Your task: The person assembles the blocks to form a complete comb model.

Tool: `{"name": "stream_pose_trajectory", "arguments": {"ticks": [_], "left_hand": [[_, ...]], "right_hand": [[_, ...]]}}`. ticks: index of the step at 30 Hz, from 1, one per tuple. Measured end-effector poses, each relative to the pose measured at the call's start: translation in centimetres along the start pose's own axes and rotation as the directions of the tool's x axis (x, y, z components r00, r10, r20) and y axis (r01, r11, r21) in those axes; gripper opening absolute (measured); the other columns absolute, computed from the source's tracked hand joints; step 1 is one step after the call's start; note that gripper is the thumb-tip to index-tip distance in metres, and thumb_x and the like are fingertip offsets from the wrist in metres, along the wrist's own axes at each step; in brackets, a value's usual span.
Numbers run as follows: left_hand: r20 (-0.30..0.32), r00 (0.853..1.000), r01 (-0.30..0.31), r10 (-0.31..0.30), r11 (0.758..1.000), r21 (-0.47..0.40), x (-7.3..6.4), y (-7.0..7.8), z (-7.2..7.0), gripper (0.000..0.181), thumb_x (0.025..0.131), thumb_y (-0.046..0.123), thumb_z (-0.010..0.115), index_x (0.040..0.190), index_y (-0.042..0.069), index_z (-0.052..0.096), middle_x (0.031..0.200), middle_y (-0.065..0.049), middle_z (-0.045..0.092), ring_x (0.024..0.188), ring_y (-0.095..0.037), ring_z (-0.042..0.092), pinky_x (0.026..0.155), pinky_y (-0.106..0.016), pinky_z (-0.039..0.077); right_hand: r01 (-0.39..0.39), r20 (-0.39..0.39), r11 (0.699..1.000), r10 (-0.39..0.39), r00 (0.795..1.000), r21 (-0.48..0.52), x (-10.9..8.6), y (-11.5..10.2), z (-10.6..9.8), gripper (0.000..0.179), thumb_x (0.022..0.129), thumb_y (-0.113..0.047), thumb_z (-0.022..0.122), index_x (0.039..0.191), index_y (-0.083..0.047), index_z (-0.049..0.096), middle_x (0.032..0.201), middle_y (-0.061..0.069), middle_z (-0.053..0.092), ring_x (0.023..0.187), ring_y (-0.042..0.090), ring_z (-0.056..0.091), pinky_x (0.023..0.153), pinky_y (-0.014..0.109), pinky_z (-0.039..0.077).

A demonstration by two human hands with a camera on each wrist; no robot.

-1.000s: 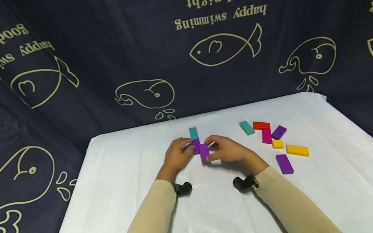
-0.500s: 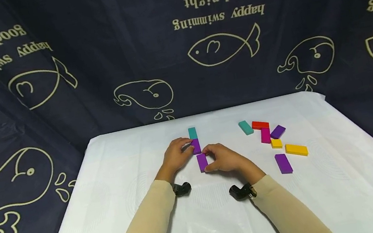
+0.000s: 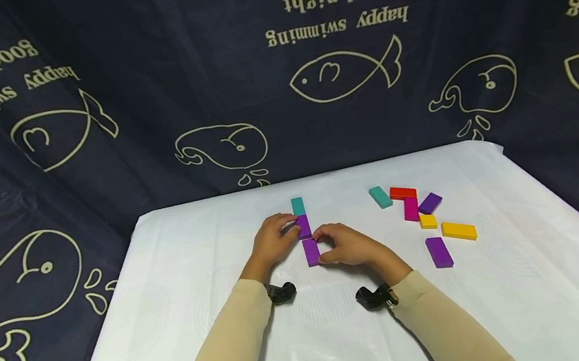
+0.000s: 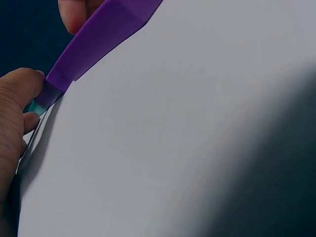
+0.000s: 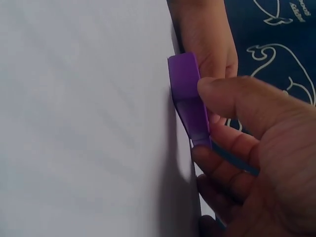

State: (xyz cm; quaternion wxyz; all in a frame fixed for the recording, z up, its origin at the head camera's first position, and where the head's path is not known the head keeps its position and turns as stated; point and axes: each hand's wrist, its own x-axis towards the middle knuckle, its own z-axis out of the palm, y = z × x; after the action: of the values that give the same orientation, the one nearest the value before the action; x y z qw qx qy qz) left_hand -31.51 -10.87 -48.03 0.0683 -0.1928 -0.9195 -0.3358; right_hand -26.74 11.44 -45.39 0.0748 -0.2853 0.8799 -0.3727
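A teal block [image 3: 298, 206] and two purple blocks lie end to end in a column at the middle of the white table. My left hand [image 3: 272, 243] holds the middle purple block [image 3: 304, 227] from its left side, thumb and fingertips at its edge. On the other side, my right hand [image 3: 350, 243] pinches the nearest purple block [image 3: 311, 253] between thumb and fingers. A narrow gap shows between the two purple blocks in the head view. The right wrist view has my right thumb [image 5: 222, 94] against the side of that block, its near end showing.
Right of the hands lie loose blocks: a teal one [image 3: 380, 197], a red one [image 3: 403, 193], a magenta one [image 3: 410, 209], a dark purple one [image 3: 430, 203], a small yellow one [image 3: 428, 221], a long yellow one [image 3: 459, 230] and a purple one [image 3: 439, 252]. A dark printed cloth [image 3: 222, 39] hangs behind.
My right hand has brought its purple block toward me and slightly left, from beside the middle purple block to the near end of the column. The left hand stays at the middle block.
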Motion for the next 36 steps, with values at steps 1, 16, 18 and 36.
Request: {"name": "stream_pose_trajectory", "arguments": {"ticks": [1,16,18,36], "left_hand": [[-0.003,1.0,-0.003,0.003,1.0,-0.001,0.0,0.0,0.0,0.035,0.094,0.029,0.065,0.125,0.014,0.069,0.132,-0.004,0.063,0.135,-0.027,0.046,0.113,-0.045,0.034],[-0.009,1.0,-0.015,0.015,1.0,-0.003,0.0,-0.2,0.2,0.035,0.094,0.028,0.066,0.125,0.012,0.069,0.132,-0.007,0.063,0.134,-0.028,0.046,0.113,-0.045,0.034],[-0.008,1.0,-0.013,0.013,1.0,-0.005,0.1,-0.2,0.2,0.036,0.094,0.028,0.065,0.125,0.012,0.068,0.132,-0.007,0.063,0.134,-0.029,0.046,0.113,-0.045,0.034],[-0.021,0.999,-0.028,0.027,0.999,-0.021,-0.1,0.0,0.1,0.035,0.094,0.028,0.065,0.125,0.011,0.069,0.131,-0.007,0.064,0.134,-0.029,0.047,0.113,-0.045,0.034]], "right_hand": [[0.004,-0.005,1.0,-0.004,1.0,-0.002,0.0,0.0,0.1,0.042,0.081,-0.013,0.079,0.118,-0.001,0.062,0.115,0.01,0.065,0.114,0.028,0.055,0.105,0.047,0.041],[-0.065,-0.075,0.998,0.064,0.995,-0.007,0.6,-0.7,0.8,0.04,0.082,-0.011,0.079,0.118,-0.003,0.065,0.107,0.008,0.066,0.102,0.023,0.059,0.094,0.041,0.048],[-0.061,-0.074,0.998,0.06,0.995,-0.013,0.6,-0.7,0.8,0.04,0.083,-0.01,0.079,0.119,-0.003,0.065,0.107,0.008,0.066,0.101,0.023,0.059,0.094,0.042,0.048],[-0.089,-0.063,0.995,0.092,0.994,0.038,0.5,-0.8,0.5,0.043,0.083,-0.012,0.078,0.122,-0.002,0.064,0.105,0.01,0.067,0.1,0.024,0.06,0.091,0.042,0.049]]}}
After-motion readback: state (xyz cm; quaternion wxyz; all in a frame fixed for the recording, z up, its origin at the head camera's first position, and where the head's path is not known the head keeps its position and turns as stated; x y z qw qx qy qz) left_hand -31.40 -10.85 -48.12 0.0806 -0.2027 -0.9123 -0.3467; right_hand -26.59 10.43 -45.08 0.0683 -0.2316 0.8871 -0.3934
